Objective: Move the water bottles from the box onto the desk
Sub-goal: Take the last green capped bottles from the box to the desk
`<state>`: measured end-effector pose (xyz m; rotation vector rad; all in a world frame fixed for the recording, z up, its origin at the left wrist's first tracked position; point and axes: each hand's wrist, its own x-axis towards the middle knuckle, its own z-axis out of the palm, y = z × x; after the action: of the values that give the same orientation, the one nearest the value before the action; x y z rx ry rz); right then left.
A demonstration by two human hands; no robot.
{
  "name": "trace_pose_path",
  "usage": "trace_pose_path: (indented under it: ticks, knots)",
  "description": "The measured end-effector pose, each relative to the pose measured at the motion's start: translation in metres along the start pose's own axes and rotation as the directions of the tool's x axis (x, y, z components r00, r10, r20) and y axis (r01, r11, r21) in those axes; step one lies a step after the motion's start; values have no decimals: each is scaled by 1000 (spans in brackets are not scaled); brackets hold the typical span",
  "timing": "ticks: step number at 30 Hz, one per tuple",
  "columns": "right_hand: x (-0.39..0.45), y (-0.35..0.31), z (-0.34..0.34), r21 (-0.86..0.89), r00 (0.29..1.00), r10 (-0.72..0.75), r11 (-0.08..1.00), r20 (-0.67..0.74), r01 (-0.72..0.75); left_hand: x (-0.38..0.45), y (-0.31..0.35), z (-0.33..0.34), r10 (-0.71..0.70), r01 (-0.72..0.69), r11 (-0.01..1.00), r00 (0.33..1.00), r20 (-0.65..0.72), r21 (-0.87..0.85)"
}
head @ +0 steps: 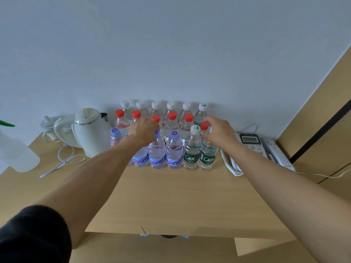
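All bottles (pixel 174 150) stand upright on the desk (pixel 171 196), caps up; the left hand (pixel 142 132) grips one neck, the right hand (pixel 218 131) pinches a red cap (pixel 204 126)

"Ganten" runs in white across the purple-labelled bottles (pixel 174 161); the green labels (pixel 191 158) carry Chinese characters too small to read.

Clear water bottles (pixel 174 149) upright in three rows on the wooden desk (pixel 171 196), white, red, purple caps, against wall
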<state>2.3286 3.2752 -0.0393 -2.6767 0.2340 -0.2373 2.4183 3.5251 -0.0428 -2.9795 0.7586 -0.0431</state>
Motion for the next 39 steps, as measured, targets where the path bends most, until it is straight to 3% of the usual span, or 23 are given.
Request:
trace_pose_path:
  ticks: [22, 26, 29, 34, 39]
  knots:
    - [2, -10, 13, -22, 1000, -16, 1000, -2, 16, 3, -11, 1, 74, -74, 997, 997, -3, 25]
    - [2, -15, 13, -2, 1000, -21, 1000, 8, 21, -3, -32, -10, 67, -58, 988, 996, -58, 143]
    - [2, -18, 14, -7, 1000, -23, 1000, -1, 23, -11, -50, -10, 26, -25, 980, 1000, -1, 198]
    - [3, -23, 16, -34, 1000, -17, 999, 15, 17, -14, -57, -1, -13, 11, 999, 998, 61, 45]
    - [3, -23, 16, -39, 1000, -3, 999, 9, 4, -9, -61, 2, 24, -25, 999, 999, 48, 22]
